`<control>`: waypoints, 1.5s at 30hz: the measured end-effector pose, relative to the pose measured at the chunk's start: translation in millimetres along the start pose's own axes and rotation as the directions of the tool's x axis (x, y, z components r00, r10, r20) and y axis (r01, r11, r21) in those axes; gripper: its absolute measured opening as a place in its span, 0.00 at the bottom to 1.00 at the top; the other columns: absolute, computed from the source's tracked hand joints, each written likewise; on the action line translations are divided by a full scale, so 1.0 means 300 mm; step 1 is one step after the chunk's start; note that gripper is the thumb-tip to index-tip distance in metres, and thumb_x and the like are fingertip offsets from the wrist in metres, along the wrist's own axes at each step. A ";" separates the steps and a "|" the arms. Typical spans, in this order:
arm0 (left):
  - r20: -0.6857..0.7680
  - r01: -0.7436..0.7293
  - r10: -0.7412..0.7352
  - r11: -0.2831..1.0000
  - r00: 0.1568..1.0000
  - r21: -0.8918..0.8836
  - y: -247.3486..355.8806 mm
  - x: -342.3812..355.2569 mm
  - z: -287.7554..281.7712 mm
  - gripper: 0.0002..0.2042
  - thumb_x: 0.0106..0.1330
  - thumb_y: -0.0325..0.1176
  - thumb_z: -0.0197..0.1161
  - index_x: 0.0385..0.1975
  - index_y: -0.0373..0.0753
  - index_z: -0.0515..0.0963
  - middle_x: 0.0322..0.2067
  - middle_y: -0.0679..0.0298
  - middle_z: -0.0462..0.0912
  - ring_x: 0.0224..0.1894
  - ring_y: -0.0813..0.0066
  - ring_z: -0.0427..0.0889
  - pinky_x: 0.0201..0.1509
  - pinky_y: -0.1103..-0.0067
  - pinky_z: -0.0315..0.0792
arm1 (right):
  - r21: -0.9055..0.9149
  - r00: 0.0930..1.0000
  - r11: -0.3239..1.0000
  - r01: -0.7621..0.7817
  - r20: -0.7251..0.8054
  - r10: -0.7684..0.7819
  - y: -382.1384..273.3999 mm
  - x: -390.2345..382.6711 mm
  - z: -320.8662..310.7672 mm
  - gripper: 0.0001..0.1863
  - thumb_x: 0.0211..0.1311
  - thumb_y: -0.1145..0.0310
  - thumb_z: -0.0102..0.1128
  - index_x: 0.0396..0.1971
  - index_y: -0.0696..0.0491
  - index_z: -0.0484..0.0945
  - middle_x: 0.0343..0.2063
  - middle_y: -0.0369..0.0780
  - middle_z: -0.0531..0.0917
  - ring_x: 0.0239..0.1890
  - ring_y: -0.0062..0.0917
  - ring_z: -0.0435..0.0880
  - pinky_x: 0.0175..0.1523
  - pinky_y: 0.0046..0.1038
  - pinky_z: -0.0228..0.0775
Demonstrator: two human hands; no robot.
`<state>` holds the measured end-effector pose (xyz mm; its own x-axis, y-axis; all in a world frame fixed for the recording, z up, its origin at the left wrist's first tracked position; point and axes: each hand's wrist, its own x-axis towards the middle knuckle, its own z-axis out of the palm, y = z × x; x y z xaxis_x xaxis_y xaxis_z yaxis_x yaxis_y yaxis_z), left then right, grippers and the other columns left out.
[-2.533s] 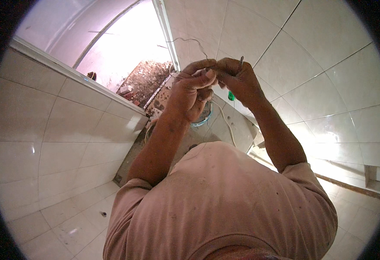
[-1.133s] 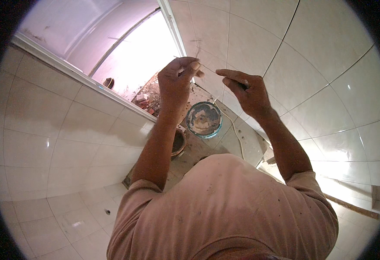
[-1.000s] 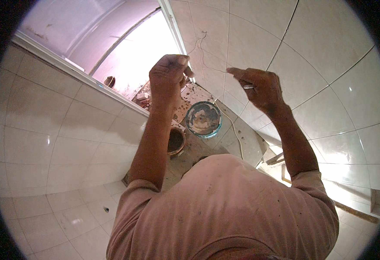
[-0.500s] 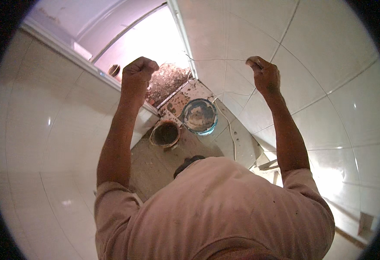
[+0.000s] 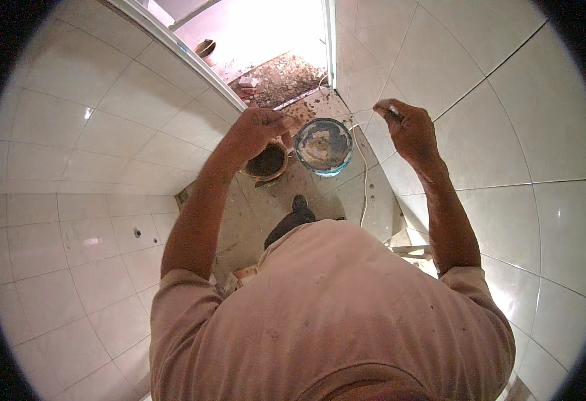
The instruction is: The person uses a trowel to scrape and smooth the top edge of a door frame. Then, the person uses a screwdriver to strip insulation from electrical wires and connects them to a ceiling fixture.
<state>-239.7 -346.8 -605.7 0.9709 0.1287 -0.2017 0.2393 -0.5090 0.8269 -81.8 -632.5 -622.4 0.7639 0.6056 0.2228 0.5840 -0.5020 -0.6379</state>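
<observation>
My right hand is raised in front of the large-tiled wall on the right, thumb and fingers pinched together. A faint thin string runs leftward from its fingertips; where it ends I cannot tell. My left hand is held out above the floor, with its fingers closed; whatever may be in them is too small to make out. Below it, partly hidden, stands a dark-mouthed bucket. Just right of that bucket is a round blue tub with grey, pasty material and pale pieces inside.
A pale cable lies along the floor by the right wall. Beyond the door frame are rubble and another bucket. My dark shoe stands on the dusty floor. A tiled wall rises on the left.
My left hand has moved right and lower in the view, toward the tub. My right hand has stayed nearly in place. The view has shifted, showing more of the left wall.
</observation>
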 end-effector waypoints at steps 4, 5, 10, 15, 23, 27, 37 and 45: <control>-0.009 0.143 -0.164 0.882 0.986 -0.449 0.071 0.004 0.066 0.17 0.73 0.46 0.58 0.46 0.39 0.85 0.17 0.72 0.73 0.18 0.82 0.63 0.26 0.80 0.62 | -0.223 0.982 0.975 0.019 0.187 0.024 0.014 0.010 0.022 0.11 0.65 0.65 0.59 0.43 0.51 0.83 0.45 0.42 0.83 0.45 0.38 0.85 0.47 0.40 0.80; -0.022 0.155 -0.193 0.847 0.981 -0.509 0.045 0.019 0.087 0.17 0.73 0.46 0.58 0.47 0.38 0.84 0.16 0.74 0.69 0.17 0.83 0.59 0.24 0.81 0.59 | -0.264 0.993 0.963 0.045 0.117 -0.014 0.001 0.006 0.031 0.12 0.64 0.65 0.60 0.45 0.50 0.82 0.47 0.41 0.81 0.45 0.38 0.85 0.47 0.39 0.80; 0.026 0.113 -0.134 0.699 0.991 -0.706 0.061 0.088 0.119 0.14 0.74 0.42 0.58 0.46 0.38 0.83 0.15 0.79 0.61 0.15 0.86 0.53 0.19 0.83 0.48 | -0.136 0.981 0.972 0.191 -0.019 -0.195 -0.150 0.010 0.108 0.19 0.58 0.64 0.67 0.50 0.49 0.80 0.53 0.39 0.78 0.48 0.36 0.84 0.49 0.37 0.80; 0.123 0.036 0.079 0.680 0.989 -0.732 0.096 0.153 0.060 0.14 0.71 0.39 0.61 0.47 0.36 0.82 0.21 0.75 0.72 0.18 0.87 0.63 0.21 0.85 0.57 | 0.099 0.998 0.994 0.049 0.020 -0.051 -0.186 0.083 0.139 0.13 0.59 0.69 0.70 0.44 0.53 0.83 0.49 0.37 0.83 0.36 0.22 0.85 0.39 0.26 0.76; 0.154 -0.026 0.136 0.827 0.979 -0.562 0.116 0.218 -0.011 0.16 0.68 0.39 0.65 0.49 0.36 0.81 0.20 0.76 0.70 0.19 0.87 0.62 0.23 0.86 0.56 | 0.222 0.970 0.952 0.210 -0.166 -0.176 -0.143 0.147 0.205 0.12 0.58 0.70 0.71 0.39 0.53 0.79 0.41 0.37 0.85 0.25 0.16 0.77 0.33 0.24 0.72; 0.180 0.041 0.093 0.780 0.979 -0.624 0.085 0.234 -0.037 0.16 0.73 0.37 0.59 0.51 0.31 0.78 0.18 0.74 0.66 0.18 0.85 0.59 0.21 0.82 0.55 | 0.268 0.994 0.958 -0.103 0.053 0.092 -0.229 0.151 0.168 0.13 0.61 0.70 0.69 0.42 0.55 0.77 0.39 0.39 0.86 0.36 0.22 0.85 0.41 0.26 0.78; 0.162 0.026 0.113 0.740 0.980 -0.672 0.063 0.231 -0.058 0.15 0.70 0.41 0.61 0.45 0.35 0.82 0.15 0.76 0.67 0.17 0.87 0.62 0.21 0.87 0.57 | 0.218 0.996 0.972 0.084 -0.009 -0.084 -0.204 0.167 0.224 0.07 0.64 0.72 0.64 0.40 0.58 0.83 0.35 0.43 0.86 0.36 0.25 0.86 0.43 0.28 0.78; 0.122 0.045 0.019 0.867 0.992 -0.496 0.090 0.236 -0.125 0.11 0.68 0.39 0.66 0.41 0.39 0.86 0.22 0.66 0.82 0.21 0.85 0.68 0.24 0.84 0.61 | 0.229 0.999 0.973 0.029 -0.029 -0.022 -0.233 0.129 0.272 0.08 0.66 0.73 0.61 0.41 0.59 0.83 0.33 0.42 0.87 0.33 0.25 0.85 0.42 0.26 0.78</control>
<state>-164.7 -319.6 -578.0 0.9684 0.0147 -0.2488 0.2490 -0.0132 0.9684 -115.5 -523.6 -629.4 0.7583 0.5985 0.2585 0.5271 -0.3295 -0.7833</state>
